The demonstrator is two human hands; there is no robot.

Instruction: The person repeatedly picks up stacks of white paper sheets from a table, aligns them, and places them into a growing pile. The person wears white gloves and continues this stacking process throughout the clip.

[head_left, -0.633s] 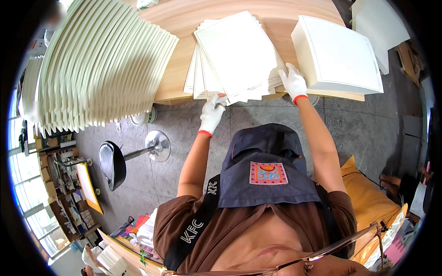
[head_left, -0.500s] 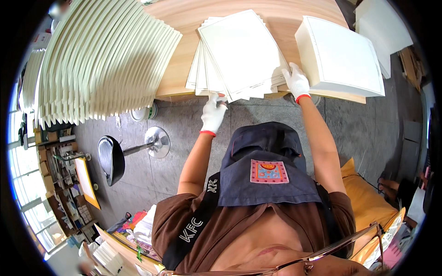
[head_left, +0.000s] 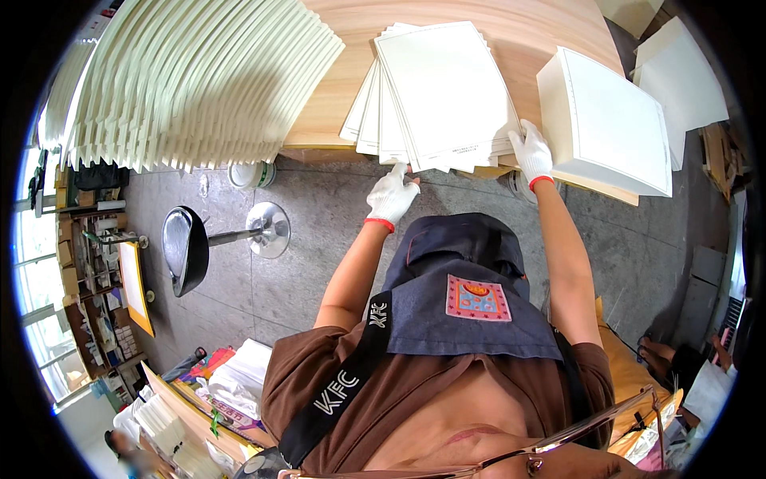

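Note:
A fanned stack of white printed sheets (head_left: pixel 447 96) lies in front of me at the table's near edge, its layers turned at differing angles. Both my hands wear white gloves with red cuffs. At the stack's near edge is my left hand (head_left: pixel 392 197), fingers apart and fingertips close under the lowest corners; whether they touch the paper I cannot tell. Against the right side of the stack rests my right hand (head_left: pixel 533 156), its fingers stretched out and spread along the sheet edges. Neither hand visibly grips a sheet.
Tall layered stacks of cream-white sheets (head_left: pixel 199 88) fill the table's left. A thick squared block of white sheets (head_left: pixel 618 120) stands to the right, with another white stack (head_left: pixel 682 76) beyond it. A black stool (head_left: pixel 185 251) and a white bucket (head_left: pixel 249 174) are on the grey floor.
The whole view has shifted, so the table and stacks appear further right. My left hand stays by the near edge and my right hand by the right side of the fanned sheets.

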